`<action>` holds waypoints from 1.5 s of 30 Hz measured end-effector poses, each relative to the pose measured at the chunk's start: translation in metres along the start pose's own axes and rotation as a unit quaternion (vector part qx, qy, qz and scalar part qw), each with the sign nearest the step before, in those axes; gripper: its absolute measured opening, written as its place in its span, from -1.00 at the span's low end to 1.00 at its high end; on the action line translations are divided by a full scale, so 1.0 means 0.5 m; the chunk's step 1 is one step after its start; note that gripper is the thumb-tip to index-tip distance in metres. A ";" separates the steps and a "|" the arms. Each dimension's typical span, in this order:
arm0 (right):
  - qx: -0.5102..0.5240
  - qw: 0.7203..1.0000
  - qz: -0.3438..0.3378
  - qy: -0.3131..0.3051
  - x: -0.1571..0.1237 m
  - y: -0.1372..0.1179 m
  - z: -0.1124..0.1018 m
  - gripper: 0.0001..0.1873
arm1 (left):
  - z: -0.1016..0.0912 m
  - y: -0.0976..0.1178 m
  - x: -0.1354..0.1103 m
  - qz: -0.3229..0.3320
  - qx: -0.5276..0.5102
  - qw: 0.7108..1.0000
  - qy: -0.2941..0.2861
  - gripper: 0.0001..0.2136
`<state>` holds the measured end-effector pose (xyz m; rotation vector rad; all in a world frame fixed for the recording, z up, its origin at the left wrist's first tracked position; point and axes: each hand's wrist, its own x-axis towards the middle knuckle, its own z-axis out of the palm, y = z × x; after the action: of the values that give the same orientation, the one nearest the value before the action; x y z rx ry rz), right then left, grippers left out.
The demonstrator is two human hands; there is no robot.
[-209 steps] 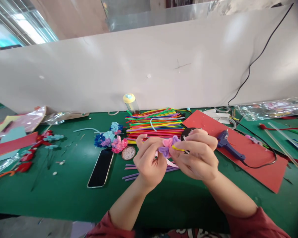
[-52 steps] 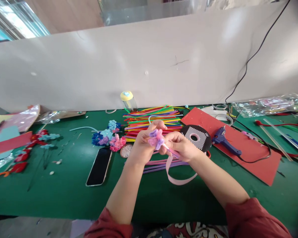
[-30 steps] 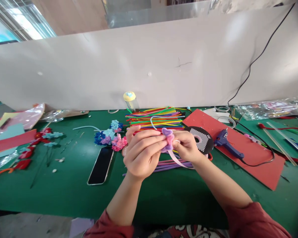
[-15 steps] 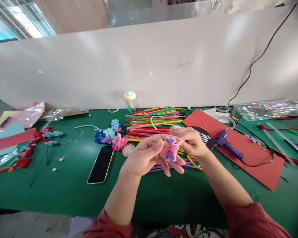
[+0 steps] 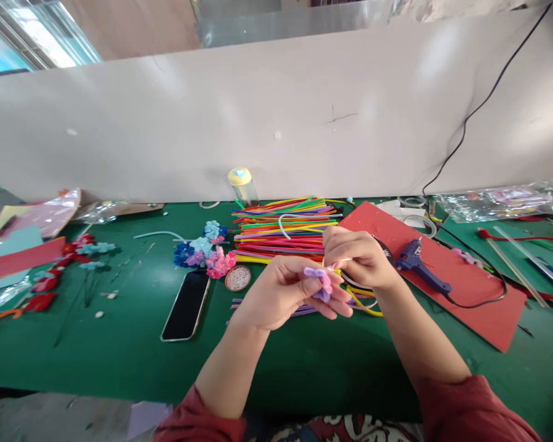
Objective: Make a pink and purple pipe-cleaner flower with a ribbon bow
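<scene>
Pink-purple flower (image 5: 324, 283) in left grip (image 5: 281, 293), right grip (image 5: 363, 258) alongside.

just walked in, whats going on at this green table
A person is working on a small purple and pink flower, held in the left hand. The right hand is beside it, pinching what looks like a thin pale strip. Beyond the hands lies a pile of coloured sticks; a glue gun rests on a red board to the right, a phone to the left.
</scene>
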<state>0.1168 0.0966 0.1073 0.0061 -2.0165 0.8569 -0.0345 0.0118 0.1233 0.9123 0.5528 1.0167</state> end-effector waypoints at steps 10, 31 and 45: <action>0.033 0.999 -0.001 -0.003 -0.003 -0.001 -0.001 -0.74 | 0.005 -0.006 0.007 -0.087 -0.112 0.986 -0.092 -0.43; -0.287 0.952 -0.009 0.103 -0.001 -0.020 0.052 -0.81 | -0.033 -0.051 0.052 0.322 0.202 0.888 0.259 -0.85; 0.490 0.810 0.321 -0.022 -0.017 0.004 0.064 -0.66 | -0.038 -0.029 0.050 0.275 0.236 0.922 0.136 -0.58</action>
<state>0.0973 0.0773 0.0890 -0.0798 -1.3787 2.2710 -0.0311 0.0384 0.1015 1.4130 0.8214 1.5738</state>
